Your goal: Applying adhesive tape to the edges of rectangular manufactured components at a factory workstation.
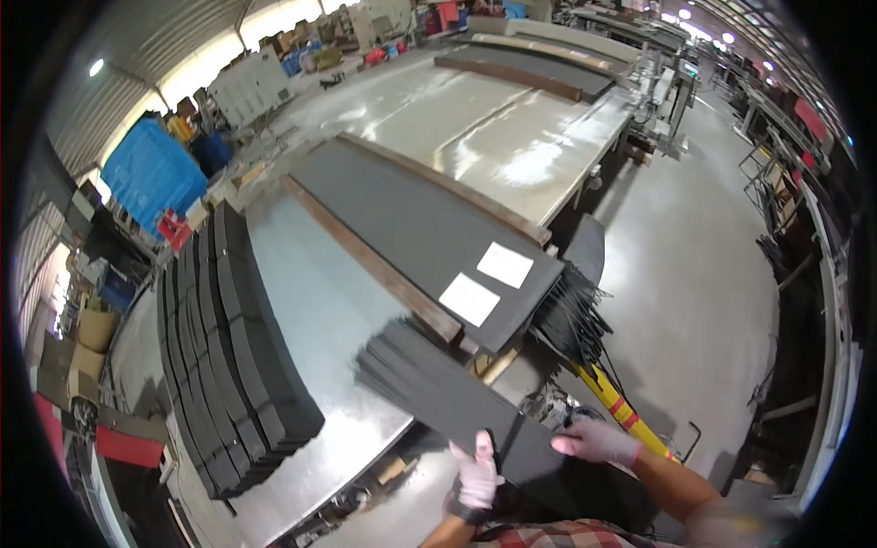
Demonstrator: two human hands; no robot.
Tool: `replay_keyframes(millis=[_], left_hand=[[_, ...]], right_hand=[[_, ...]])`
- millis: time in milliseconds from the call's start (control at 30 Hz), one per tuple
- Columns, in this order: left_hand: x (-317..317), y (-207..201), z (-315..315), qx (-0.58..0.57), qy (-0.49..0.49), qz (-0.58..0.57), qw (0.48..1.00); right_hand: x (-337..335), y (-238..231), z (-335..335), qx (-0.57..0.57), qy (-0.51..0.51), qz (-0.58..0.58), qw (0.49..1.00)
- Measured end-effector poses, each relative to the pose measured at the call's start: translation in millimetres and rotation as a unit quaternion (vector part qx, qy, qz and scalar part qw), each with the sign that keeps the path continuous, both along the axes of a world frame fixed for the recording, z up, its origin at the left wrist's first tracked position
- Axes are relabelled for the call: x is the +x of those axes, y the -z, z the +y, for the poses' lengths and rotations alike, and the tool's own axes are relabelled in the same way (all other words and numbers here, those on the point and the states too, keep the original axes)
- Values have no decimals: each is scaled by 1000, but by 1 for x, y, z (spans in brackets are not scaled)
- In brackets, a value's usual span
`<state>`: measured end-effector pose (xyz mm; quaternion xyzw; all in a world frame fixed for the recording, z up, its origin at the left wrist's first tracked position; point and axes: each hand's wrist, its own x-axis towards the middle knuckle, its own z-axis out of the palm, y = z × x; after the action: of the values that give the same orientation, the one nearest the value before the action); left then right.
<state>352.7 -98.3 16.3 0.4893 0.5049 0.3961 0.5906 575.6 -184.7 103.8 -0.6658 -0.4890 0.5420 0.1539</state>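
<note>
dark strips point(448, 391) rest in left hand point(476, 472) and right hand point(600, 443).

Grey floor point(690, 247), corrugated roof point(169, 41), lit lamp point(96, 68)

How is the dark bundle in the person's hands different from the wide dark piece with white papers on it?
The bundle is held in the left hand and right hand, while the wide piece lies between two brown bars. The bundle is narrower than the wide piece. Two white papers lie on the wide piece; none show on the bundle. Both are dark and long.
</note>
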Motion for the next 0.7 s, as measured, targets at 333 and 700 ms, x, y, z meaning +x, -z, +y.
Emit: replay_keyframes(millis=[333, 700], left_hand=[[11, 49, 22, 99, -112, 167, 975], [6, 93, 31, 7, -26, 78, 997]], right_hand=[[-18, 66, 121, 30, -58, -13, 998], [-11, 112, 131, 91, -51, 33, 994]])
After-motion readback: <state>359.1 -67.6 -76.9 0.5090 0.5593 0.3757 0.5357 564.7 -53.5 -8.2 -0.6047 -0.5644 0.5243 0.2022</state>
